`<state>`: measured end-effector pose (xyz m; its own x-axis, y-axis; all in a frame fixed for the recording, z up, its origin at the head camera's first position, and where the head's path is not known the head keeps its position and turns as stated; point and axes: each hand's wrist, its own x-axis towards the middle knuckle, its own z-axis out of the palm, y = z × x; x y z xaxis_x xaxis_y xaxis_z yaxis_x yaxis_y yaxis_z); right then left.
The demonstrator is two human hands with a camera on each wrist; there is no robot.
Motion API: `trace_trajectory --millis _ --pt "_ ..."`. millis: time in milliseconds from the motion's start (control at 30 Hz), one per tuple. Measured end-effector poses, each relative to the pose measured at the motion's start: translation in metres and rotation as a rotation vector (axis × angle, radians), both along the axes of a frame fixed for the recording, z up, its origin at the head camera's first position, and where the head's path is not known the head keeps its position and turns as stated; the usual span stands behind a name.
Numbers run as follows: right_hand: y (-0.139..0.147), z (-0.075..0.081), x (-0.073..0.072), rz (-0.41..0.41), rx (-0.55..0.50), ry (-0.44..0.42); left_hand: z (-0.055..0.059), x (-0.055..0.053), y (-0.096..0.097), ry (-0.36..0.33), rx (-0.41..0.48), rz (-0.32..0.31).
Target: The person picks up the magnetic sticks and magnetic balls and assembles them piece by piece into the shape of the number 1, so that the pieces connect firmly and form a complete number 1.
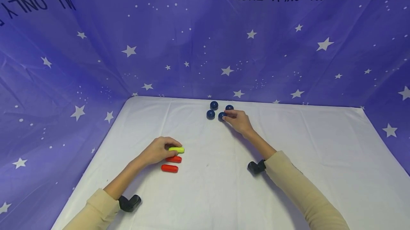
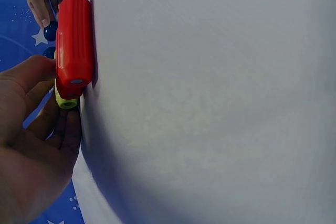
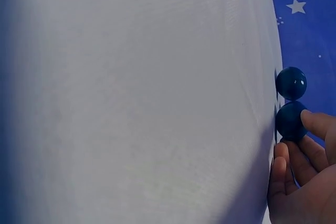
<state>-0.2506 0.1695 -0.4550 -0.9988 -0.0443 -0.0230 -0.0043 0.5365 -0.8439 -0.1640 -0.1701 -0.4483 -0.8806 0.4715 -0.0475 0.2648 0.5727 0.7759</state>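
Note:
My left hand (image 1: 158,150) pinches a small yellow ridged bar (image 1: 180,150) between thumb and fingers, low over the white cloth. Nearer to me lies a red ridged bar (image 1: 175,159), partly behind the left thumb, and then a second red bar (image 1: 169,168), fully in sight. In the left wrist view the near red bar (image 2: 74,38) covers much of the yellow bar (image 2: 66,102). Toward the far edge, my right hand (image 1: 240,121) pinches a glossy dark blue ball (image 1: 221,117). Another blue ball (image 1: 210,114) sits to its left, with two more, a back left ball (image 1: 214,105) and a back right ball (image 1: 229,107), behind.
A white cloth (image 1: 205,191) covers the table. Purple-blue curtains (image 1: 192,45) with white stars stand behind and at the sides, close past the balls. Black devices are worn at the left wrist (image 1: 129,203) and right wrist (image 1: 256,167).

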Motion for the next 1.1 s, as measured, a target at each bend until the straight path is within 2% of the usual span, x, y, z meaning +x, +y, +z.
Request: trace_trajectory --millis 267,600,933,1100 --pt "0.002 0.0 -0.001 0.0 -0.008 -0.029 0.004 -0.005 0.008 -0.008 0.002 0.025" --pt "0.005 -0.002 -0.004 0.016 -0.032 -0.048 0.008 -0.013 0.028 -0.03 0.063 0.075" --pt "0.006 -0.001 -0.003 0.023 -0.047 -0.04 0.012 -0.014 0.051 -0.026 0.106 0.108" --pt "0.005 0.0 -0.002 0.018 -0.046 -0.048 0.014 -0.014 0.061 -0.062 0.144 0.148"
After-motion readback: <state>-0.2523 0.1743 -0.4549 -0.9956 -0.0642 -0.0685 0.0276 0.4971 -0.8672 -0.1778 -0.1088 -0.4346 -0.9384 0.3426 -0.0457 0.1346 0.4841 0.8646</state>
